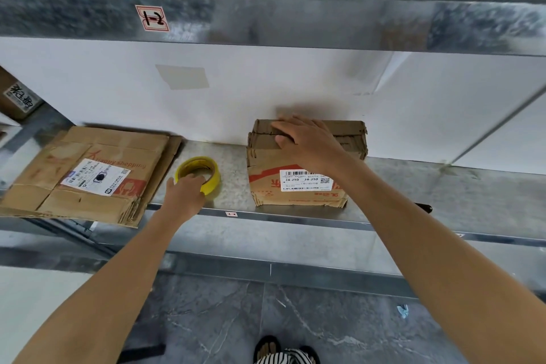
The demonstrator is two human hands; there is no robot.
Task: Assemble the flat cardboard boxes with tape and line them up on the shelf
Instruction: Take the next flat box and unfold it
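Left hand [184,196] is reaching to the front of the metal shelf [413,195], fingers curled onto the near rim of the yellow tape roll [198,174], which is lying flat between the two cardboard items. Flat cardboard boxes [85,174] are sitting stacked at left, overhanging the shelf edge. Right hand [307,142] is resting farther back, fingers spread, palm pressing down on top of the assembled box [298,186], which is standing against the white back panel [295,83].

Tape roll [198,175]: yellow
Boxes [298,174]: brown, red print, white labels
Shelf [443,198]: mottled grey
Trousers [285,357]: black-and-white stripes
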